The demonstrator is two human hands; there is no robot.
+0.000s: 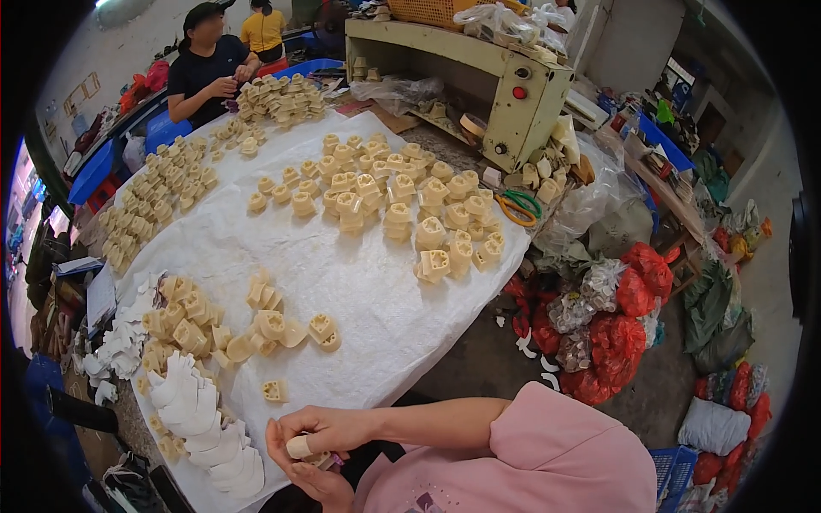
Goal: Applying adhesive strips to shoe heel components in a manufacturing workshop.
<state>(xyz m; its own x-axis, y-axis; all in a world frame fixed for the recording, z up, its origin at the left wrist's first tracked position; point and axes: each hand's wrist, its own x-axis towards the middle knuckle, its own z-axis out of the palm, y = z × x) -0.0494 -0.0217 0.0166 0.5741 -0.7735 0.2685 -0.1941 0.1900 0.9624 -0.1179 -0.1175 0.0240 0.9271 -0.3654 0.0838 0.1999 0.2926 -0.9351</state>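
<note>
Both of my hands are together at the table's near edge, around a small cream plastic part (299, 446). My right hand (310, 425) closes over it from above, fingers curled. Just below, my left hand (323, 483) cups it, thumb and fingers bent around its underside. A bit of purple (335, 460) shows between the hands, too small to name. Beside them a fanned stack of white curved pieces (205, 423) lies on the table. A single cream part (274, 391) sits just beyond my hands, with a loose heap of similar parts (184, 316) farther left.
A white sheet (376, 316) covers the table. Many cream parts (368, 184) stand in stacks across its far half. Behind them is a machine (522, 107) with a red button; orange-handled scissors (516, 208) lie near it. Red bags (611, 350) fill the floor at right. A person (209, 64) works across the table.
</note>
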